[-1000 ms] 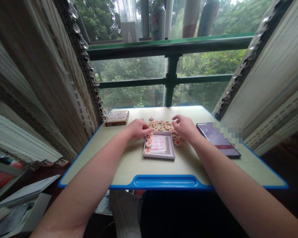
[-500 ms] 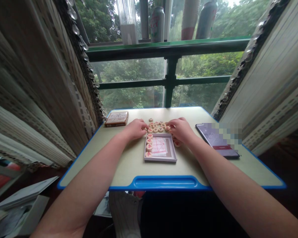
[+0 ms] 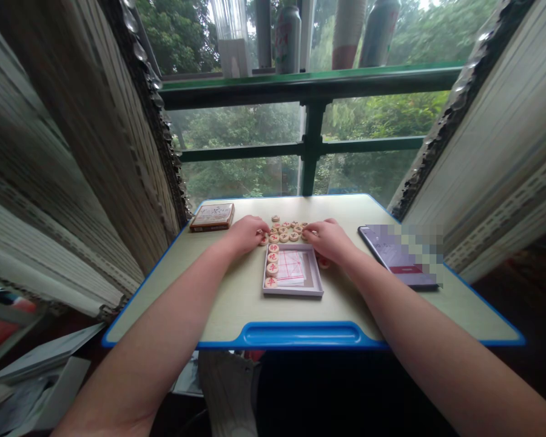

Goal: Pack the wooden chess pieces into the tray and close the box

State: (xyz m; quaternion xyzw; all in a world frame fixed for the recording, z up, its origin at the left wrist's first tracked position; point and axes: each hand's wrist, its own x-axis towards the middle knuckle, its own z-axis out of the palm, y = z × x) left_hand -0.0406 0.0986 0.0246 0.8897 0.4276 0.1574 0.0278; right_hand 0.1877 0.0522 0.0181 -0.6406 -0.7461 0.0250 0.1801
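Round wooden Chinese chess pieces [image 3: 283, 237] lie in a cluster behind a shallow white box [image 3: 292, 294]. Inside the box, several pieces with red characters [image 3: 272, 269] form a column along the left wall, beside a folded paper with red lines [image 3: 290, 267]. My left hand [image 3: 249, 234] is at the cluster's left side, its bent fingers closed at a chess piece [image 3: 263, 240]. At the right side, my right hand [image 3: 330, 238] has thumb and fingertips closed on another piece, partly covered by them. One more piece [image 3: 323, 263] shows beneath my right wrist.
A lone chess piece [image 3: 275, 218] lies behind the cluster. A flat brown-edged box [image 3: 212, 217] rests at the table's back left, and a phone or tablet [image 3: 394, 258] at the right. The table's front edge has a blue tray groove [image 3: 303, 333]. Curtains hang on both sides.
My right hand has shifted slightly left and lower against the cluster. By my left fingertips, one piece shows more fully. The view has tilted a little.
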